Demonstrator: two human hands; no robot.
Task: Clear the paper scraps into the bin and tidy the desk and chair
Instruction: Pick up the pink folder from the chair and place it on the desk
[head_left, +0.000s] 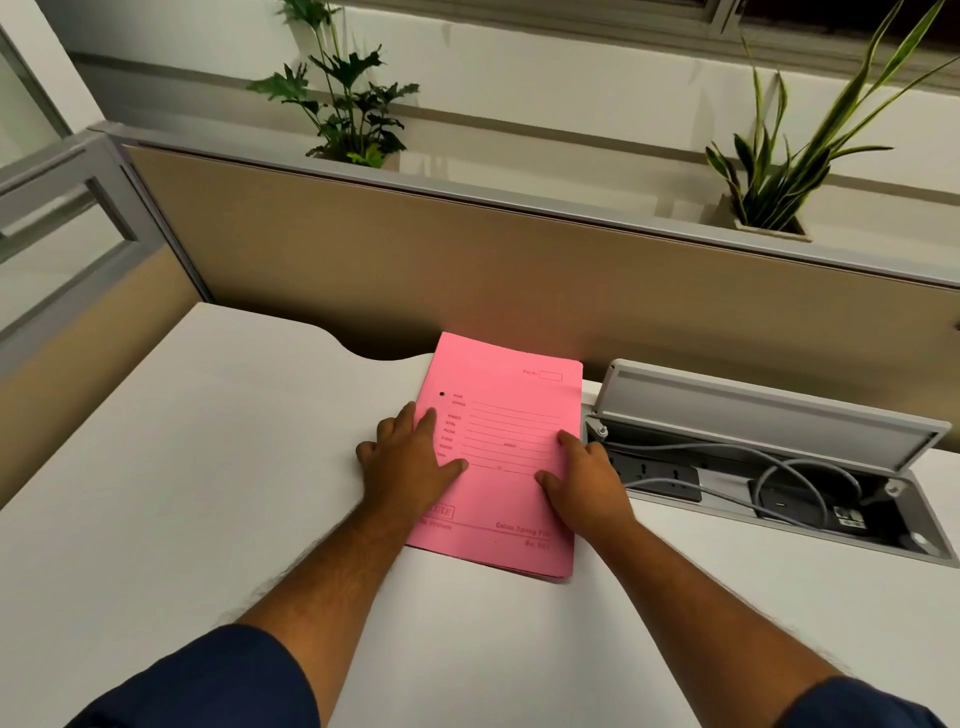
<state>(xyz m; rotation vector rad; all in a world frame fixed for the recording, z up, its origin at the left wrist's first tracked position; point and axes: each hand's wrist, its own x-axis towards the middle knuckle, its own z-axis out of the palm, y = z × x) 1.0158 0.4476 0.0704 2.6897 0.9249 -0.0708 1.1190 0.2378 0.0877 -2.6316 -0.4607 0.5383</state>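
Note:
A pink file folder (511, 410) lies flat on the white desk (208, 467), its far edge close to the beige partition. My left hand (410, 462) rests palm down on the folder's left edge, fingers spread, partly on the desk. On the folder's right edge lies my right hand (584, 480), also flat with the fingers apart. Neither hand grips the folder. No paper scraps, bin or chair show in this view.
An open cable tray (769, 415) with its grey lid raised sits in the desk right of the folder, holding a power strip and grey cables. The beige partition (415, 260) walls the desk's far side. Two potted plants (348, 104) stand behind it.

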